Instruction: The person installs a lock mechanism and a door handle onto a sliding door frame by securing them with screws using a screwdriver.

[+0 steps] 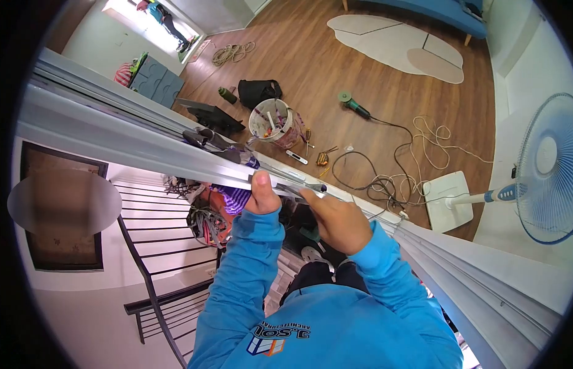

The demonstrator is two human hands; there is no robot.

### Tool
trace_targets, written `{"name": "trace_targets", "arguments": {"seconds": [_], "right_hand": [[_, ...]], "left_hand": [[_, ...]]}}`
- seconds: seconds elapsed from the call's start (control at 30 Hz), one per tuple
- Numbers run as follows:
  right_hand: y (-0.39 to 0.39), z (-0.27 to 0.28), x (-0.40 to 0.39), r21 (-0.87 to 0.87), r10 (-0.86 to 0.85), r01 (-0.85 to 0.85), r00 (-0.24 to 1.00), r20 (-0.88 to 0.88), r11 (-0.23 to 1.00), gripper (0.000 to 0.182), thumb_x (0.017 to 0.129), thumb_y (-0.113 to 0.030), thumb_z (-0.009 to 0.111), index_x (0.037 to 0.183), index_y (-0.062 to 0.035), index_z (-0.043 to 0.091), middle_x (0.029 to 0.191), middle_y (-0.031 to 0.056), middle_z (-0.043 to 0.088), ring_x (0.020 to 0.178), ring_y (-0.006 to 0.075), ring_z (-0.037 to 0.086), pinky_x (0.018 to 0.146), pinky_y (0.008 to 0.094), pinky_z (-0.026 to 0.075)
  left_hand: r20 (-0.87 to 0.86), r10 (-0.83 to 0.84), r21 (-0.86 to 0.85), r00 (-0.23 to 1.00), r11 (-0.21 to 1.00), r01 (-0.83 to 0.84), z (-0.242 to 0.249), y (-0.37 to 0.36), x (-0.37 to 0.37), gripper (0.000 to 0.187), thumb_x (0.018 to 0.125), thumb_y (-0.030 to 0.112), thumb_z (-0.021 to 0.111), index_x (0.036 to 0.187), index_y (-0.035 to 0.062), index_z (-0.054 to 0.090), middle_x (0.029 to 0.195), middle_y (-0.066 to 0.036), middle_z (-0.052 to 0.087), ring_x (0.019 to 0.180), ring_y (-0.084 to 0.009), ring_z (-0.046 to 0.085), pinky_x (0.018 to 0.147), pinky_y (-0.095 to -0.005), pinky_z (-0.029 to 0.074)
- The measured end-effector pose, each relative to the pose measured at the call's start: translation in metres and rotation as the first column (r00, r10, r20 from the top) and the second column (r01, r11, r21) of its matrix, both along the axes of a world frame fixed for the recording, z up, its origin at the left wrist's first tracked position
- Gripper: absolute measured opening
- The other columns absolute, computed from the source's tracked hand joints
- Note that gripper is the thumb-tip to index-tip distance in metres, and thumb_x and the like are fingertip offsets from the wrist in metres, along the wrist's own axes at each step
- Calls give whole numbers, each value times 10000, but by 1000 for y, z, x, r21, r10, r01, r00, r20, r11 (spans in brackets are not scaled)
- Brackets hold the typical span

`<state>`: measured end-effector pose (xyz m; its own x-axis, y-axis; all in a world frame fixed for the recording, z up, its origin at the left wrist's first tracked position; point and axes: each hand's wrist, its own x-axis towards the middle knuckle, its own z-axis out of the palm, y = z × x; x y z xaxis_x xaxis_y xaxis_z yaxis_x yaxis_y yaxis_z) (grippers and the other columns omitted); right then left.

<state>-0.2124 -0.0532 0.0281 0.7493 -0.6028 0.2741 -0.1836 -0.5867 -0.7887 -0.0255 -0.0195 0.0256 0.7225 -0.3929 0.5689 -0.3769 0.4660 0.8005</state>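
Observation:
A long white frame profile (132, 136) runs from the upper left toward my hands. My left hand (262, 195) is closed on its near end, thumb up along the top face. Just to the right, my right hand (342, 222) is curled with its index finger reaching to a narrow dark strip (288, 189) between the hands; I cannot tell what its fingers hold. Beyond the fingertips a slim grey metal piece (299, 179) lies along the sill. Purple striped cloth (232, 198) shows below the profile, beside my left hand.
On the wood floor are a bucket of tools (277, 126), a black bag (259, 93), an angle grinder (354, 106) and tangled cords (385, 184). A fan (548, 169) stands at right. Black stair railings (154, 270) lie left. A person (166, 24) is in the far doorway.

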Motion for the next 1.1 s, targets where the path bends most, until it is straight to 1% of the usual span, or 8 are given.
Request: {"name": "trace_targets", "arguments": {"seconds": [0.37,0.53,0.63,0.73,0.83,0.93,1.07,1.1], "right_hand": [[-3,-12,11,-63,-9,10,1000,25,998,514,770,-61,554,1273,-147,489,758,135,578,616,355,603,538,452,498],[0,-32,-14,-57,10,-7,999,52,998,531,753,-47,552,1272,-128,477,765,132,588,613,344,588,530,455,476],[-1,-21,-4,-77,-2,8,997,74,997,542,742,-40,566,1270,-130,484,758,128,586,615,342,589,532,454,477],[0,-21,3,-61,-16,19,999,44,998,563,729,-28,576,1276,-124,483,751,125,584,611,339,587,527,454,475],[2,-33,-12,-63,-16,19,999,49,998,521,751,-32,588,1260,-108,501,733,124,573,635,331,588,538,445,465],[4,-25,-8,-78,-36,40,998,51,996,543,737,-53,581,1263,-160,499,720,116,554,609,328,595,503,452,468],[5,-15,-5,-61,-22,21,999,-29,998,521,743,-57,577,1255,-130,509,755,112,564,603,326,589,514,446,472],[6,-21,-12,-42,-18,18,1000,-10,999,515,746,-54,573,1252,-126,513,748,112,563,601,327,585,518,446,468]], "left_hand": [[83,37,-78,996,997,-30,4,-6,5,658,844,254,583,1397,-5,336,1343,-151,435,1156,-248,475,991,-380,384],[69,29,-63,997,998,-25,1,-2,15,597,828,245,597,1329,-23,415,1220,-156,509,1053,-229,523,913,-349,438],[-47,7,47,999,999,-5,-1,5,17,584,828,275,596,1309,-16,437,1208,-153,512,1043,-224,530,902,-346,450],[-132,-14,-17,991,1000,12,18,-3,-7,577,827,299,591,1293,-9,448,1194,-147,517,1024,-226,546,889,-351,466],[166,126,132,978,980,-148,13,0,0,660,892,376,555,1350,-69,385,1360,-189,424,1171,-262,456,1024,-365,327],[66,33,72,997,997,-38,13,0,0,636,895,346,556,1349,-68,389,1367,-189,420,1189,-254,447,1028,-365,323],[132,69,131,989,988,-87,11,4,1,592,905,341,536,1317,-70,425,1337,-184,453,1160,-249,468,1018,-362,335],[10,137,28,991,990,-137,19,-6,-3,456,849,359,547,1094,-23,585,1087,-153,572,926,-219,578,803,-354,500]]}}
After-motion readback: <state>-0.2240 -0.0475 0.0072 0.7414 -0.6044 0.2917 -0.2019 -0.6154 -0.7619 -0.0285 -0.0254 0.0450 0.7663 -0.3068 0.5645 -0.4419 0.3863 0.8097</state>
